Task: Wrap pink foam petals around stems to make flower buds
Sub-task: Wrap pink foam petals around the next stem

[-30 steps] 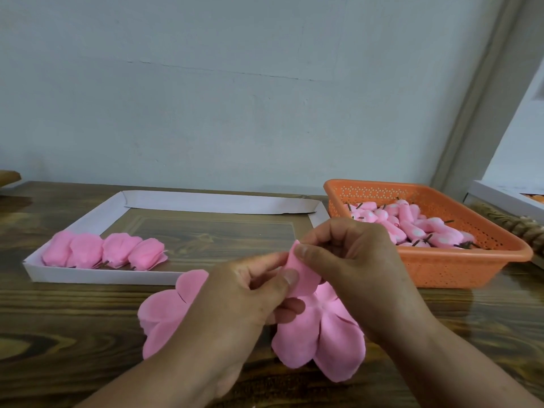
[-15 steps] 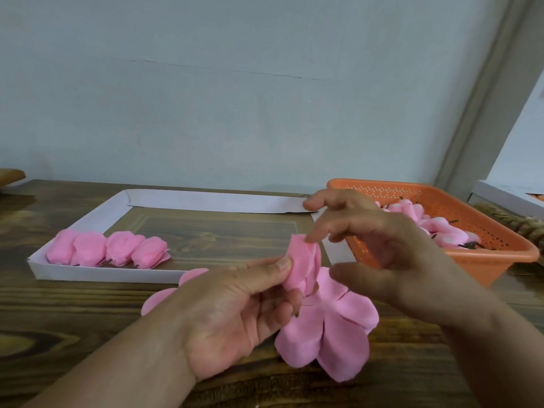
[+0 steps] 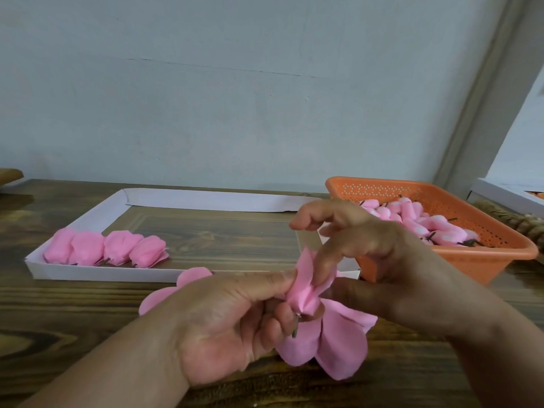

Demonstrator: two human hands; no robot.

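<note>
My left hand (image 3: 232, 322) pinches a half-wrapped pink bud (image 3: 304, 293) between thumb and fingers, its short dark stem (image 3: 295, 326) poking out below. My right hand (image 3: 382, 266) is just right of it, one finger pressing a petal against the bud, the thumb underneath and the other fingers lifted. Loose pink foam petals (image 3: 332, 346) lie flat on the table below the bud, and more petals (image 3: 176, 284) show behind my left hand.
A shallow white cardboard tray (image 3: 97, 272) at the back left holds several finished pink buds (image 3: 109, 250) in a row. An orange plastic basket (image 3: 485, 231) at the right holds several pink stemmed pieces (image 3: 424, 223). The wooden table (image 3: 59, 325) ends at a pale wall.
My right hand came off the bud, opened, then returned with a finger pressing a petal onto it. My left hand turned the bud so its stem now shows below.
</note>
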